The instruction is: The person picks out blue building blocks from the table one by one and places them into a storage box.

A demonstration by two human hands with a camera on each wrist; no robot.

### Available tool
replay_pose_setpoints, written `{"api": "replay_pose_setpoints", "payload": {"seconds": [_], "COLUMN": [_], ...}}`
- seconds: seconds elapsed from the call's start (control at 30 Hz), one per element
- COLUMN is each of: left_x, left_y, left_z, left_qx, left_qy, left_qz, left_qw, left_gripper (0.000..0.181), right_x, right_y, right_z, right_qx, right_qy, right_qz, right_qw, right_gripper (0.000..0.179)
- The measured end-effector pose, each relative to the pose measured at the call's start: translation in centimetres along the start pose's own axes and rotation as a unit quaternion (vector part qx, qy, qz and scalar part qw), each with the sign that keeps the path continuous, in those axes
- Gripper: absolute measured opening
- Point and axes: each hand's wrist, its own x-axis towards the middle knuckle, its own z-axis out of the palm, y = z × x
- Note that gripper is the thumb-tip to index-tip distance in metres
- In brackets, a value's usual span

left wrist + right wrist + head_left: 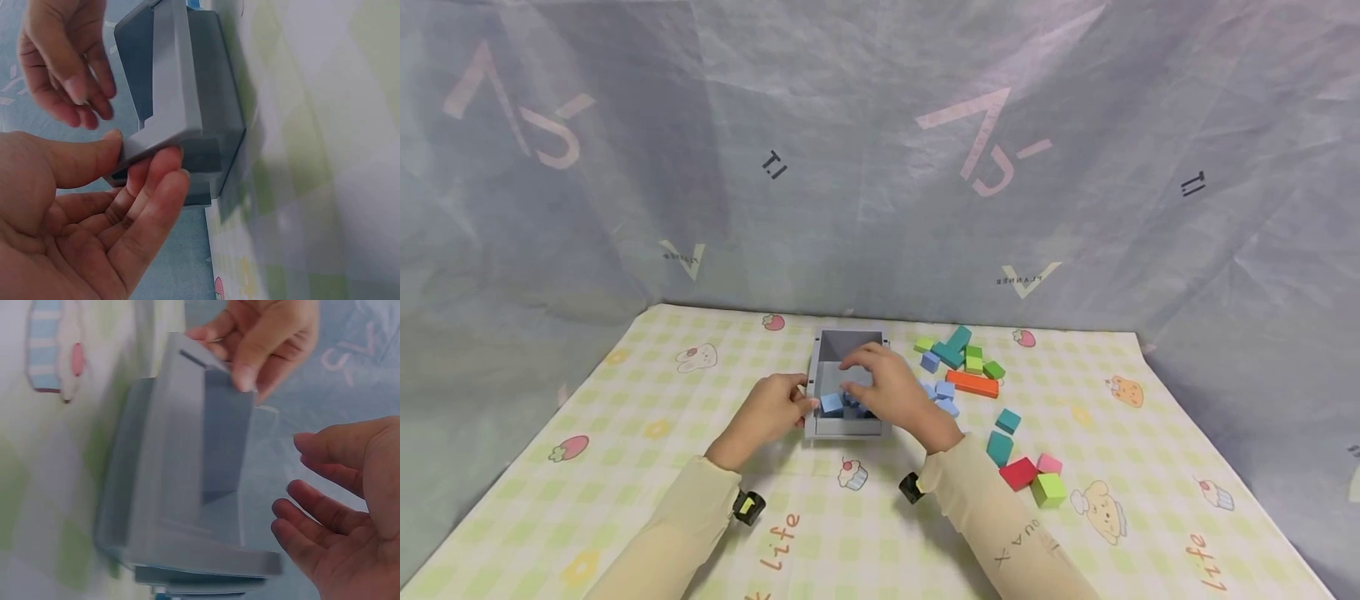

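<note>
A grey plastic box (848,427) stands on the table with several blue blocks (831,405) lying in its near end. At its left side my left hand (775,406) pinches the rim; in the left wrist view the thumb is on top and the fingers (156,200) are curled beneath the edge. My right hand (887,387) is over the box's right part, thumb and fingers apart with nothing between them. The right wrist view shows that right hand (344,512) beside the box wall (169,462). Part of the box's right rim is hidden behind it.
Right of the box lie light blue blocks (945,390), an orange bar (972,383), teal blocks (948,355) and green blocks (973,359). Nearer the front are a red block (1018,473) and a lime block (1048,490). A grey cloth (850,208) hangs behind the table.
</note>
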Motion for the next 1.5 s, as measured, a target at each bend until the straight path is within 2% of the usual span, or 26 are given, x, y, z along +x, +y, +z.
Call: {"api": "replay_pose_setpoints", "payload": {"seconds": [0.23,0.47,0.63,0.8,0.97,1.13,1.4,1.5], "left_x": [0.0,0.1,0.0,-0.1,0.0,-0.1,-0.2,-0.2], "left_y": [0.2,0.3,0.3,0.2,0.0,0.0,0.3,0.5], "left_z": [-0.1,0.0,0.1,0.2,0.3,0.3,0.1,0.1], "left_qx": [0.0,0.002,0.002,0.003,0.004,0.007,0.008,0.012], "left_qy": [0.003,0.001,0.001,0.001,0.0,-0.001,-0.004,-0.004], "left_qz": [-0.003,-0.01,-0.012,-0.011,-0.012,-0.014,-0.015,-0.012], "left_qw": [1.0,0.9999,0.9999,0.9999,0.9999,0.9999,0.9999,0.9998], "left_gripper": [0.037,0.045,0.045,0.045,0.046,0.046,0.048,0.047], "right_x": [-0.2,-0.7,-1.3,-1.8,-2.4,-2.7,-3.0,-3.1], "right_y": [-0.4,0.7,2.2,4.3,6.5,8.4,10.7,11.1], "right_z": [-2.0,-4.3,-6.0,-7.4,-7.9,-7.6,-6.2,-5.9], "right_qx": [0.0,0.002,0.008,0.007,-0.007,-0.011,-0.036,-0.041], "right_qy": [0.032,0.077,0.098,0.101,0.087,0.061,-0.036,-0.055], "right_qz": [-0.011,-0.01,0.032,0.08,0.137,0.177,0.222,0.234], "right_qw": [0.9994,0.9969,0.9947,0.9916,0.9867,0.9823,0.9738,0.9697], "right_gripper": [0.021,0.023,0.024,0.026,0.026,0.024,0.02,0.019]}}
